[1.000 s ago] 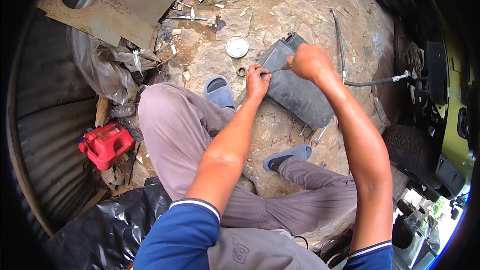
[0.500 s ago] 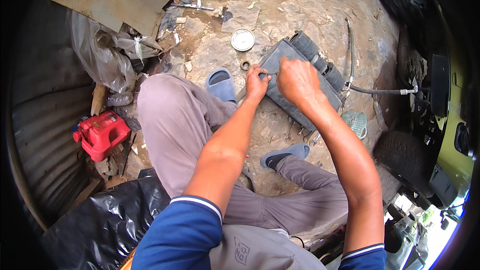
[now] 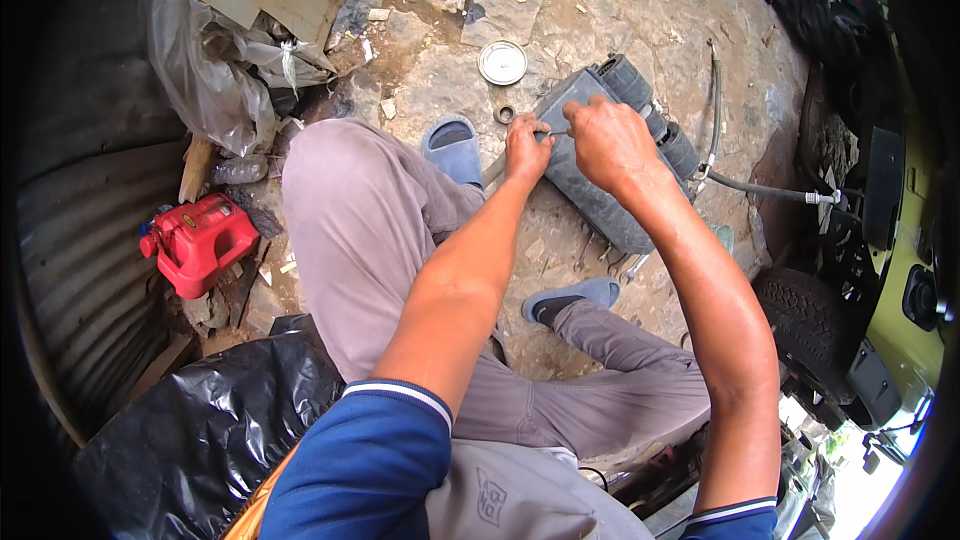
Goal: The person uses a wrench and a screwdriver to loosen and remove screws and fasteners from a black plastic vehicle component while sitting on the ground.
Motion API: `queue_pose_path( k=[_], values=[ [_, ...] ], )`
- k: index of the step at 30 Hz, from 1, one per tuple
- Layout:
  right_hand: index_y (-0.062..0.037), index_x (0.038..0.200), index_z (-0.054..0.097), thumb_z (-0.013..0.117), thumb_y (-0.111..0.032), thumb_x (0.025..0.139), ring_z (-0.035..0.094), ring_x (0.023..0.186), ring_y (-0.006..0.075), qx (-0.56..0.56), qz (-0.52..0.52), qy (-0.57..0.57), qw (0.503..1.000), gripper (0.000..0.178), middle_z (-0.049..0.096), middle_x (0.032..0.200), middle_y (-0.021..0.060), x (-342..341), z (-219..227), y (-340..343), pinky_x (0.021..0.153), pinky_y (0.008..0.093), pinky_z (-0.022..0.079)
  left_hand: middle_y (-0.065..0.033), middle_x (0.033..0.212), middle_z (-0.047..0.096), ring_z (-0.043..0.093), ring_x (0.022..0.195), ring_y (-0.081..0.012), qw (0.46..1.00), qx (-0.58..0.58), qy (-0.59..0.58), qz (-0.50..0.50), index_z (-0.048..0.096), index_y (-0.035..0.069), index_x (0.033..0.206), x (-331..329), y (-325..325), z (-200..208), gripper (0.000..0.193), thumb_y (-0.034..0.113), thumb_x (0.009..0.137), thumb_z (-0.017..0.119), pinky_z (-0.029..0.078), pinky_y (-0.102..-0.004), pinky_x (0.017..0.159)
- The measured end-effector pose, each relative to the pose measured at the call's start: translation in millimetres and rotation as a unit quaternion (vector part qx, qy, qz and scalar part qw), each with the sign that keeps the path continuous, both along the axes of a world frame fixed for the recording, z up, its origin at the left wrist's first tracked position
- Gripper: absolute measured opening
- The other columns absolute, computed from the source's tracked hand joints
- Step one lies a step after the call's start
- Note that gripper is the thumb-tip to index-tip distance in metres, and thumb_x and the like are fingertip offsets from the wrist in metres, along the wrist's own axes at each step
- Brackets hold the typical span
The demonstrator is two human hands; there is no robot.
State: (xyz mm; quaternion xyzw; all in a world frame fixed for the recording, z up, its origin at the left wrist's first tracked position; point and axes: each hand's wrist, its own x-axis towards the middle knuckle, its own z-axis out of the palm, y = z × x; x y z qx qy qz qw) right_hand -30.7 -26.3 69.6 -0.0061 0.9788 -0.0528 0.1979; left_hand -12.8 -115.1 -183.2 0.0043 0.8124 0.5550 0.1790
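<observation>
A black plastic housing [image 3: 590, 198], box-shaped with two round blower-like ends [image 3: 625, 80] along its far right side, lies on the ground in front of me. My left hand [image 3: 527, 148] is closed at its left corner, thumb and fingers bent inward; what they pinch is too small to make out. My right hand [image 3: 612, 143] rests over the top of the housing, its fingers wrapped round a thin metal tool [image 3: 559, 133]. The tool's slender shaft points left toward my left fingertips. Its grip is hidden in my fist.
Beyond the housing lie a round tin [image 3: 502, 62] and a small dark ring [image 3: 505, 114]. Several wrenches [image 3: 632, 266] lie by its near edge. A hose [image 3: 760, 187] runs right, toward a tyre [image 3: 808, 325] and a green vehicle [image 3: 900, 325]. A red jerrycan [image 3: 205, 243] stands left.
The view has shifted slightly, so the scene sits a little to the right, its far part higher. Both hands stay at the housing; my right hand's grip has turned slightly.
</observation>
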Motion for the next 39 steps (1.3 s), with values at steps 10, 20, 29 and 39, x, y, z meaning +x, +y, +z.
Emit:
queue_pose_path(
  k=[10,20,29,39],
  values=[
    [0.0,0.097,0.069,0.062,-0.019,0.092,0.073,0.09,0.043,-0.006,-0.134,0.006,0.991,0.021,0.073,0.094,0.0267,-4,5,7,0.08,0.0515,0.058,-0.0181,0.136,0.063,0.057,0.129,-0.0365,0.999,-0.026,0.019,-0.017,0.078,0.005,0.097,2,1,2,0.02,0.004,0.078,0.08,0.045,-0.0424,0.111],
    [-0.0018,0.092,0.076,0.064,-0.017,0.089,0.074,0.094,0.0394,0.06,0.057,-0.098,0.992,0.02,0.075,0.094,0.0232,-5,4,-9,0.084,0.0486,0.059,-0.0185,0.136,0.06,0.053,0.131,-0.0362,1.0,-0.017,0.015,-0.011,0.075,0.004,0.099,3,2,0,0.024,0.001,0.076,0.081,0.042,-0.0426,0.113],
    [0.0063,0.092,0.071,0.064,-0.034,0.096,0.073,0.067,0.0329,-0.042,-0.276,-0.331,0.901,0.041,0.072,0.083,0.02,-27,-1,38,0.063,0.0487,0.059,-0.0211,0.136,0.06,0.054,0.132,-0.0383,0.996,0.008,0.007,0.09,0.069,0.006,0.101,15,12,-4,0.032,0.002,0.073,0.084,0.042,-0.044,0.112],
    [-0.006,0.099,0.08,0.065,-0.017,0.09,0.076,0.103,0.0295,0.132,-0.116,-0.271,0.946,0.021,0.078,0.106,0.0157,-27,-1,-35,0.081,0.0438,0.062,-0.0192,0.125,0.062,0.055,0.127,-0.037,0.992,0.007,-0.01,0.128,0.068,0.006,0.095,13,9,-4,0.031,0.0,0.07,0.085,0.042,-0.045,0.111]
  ],
)
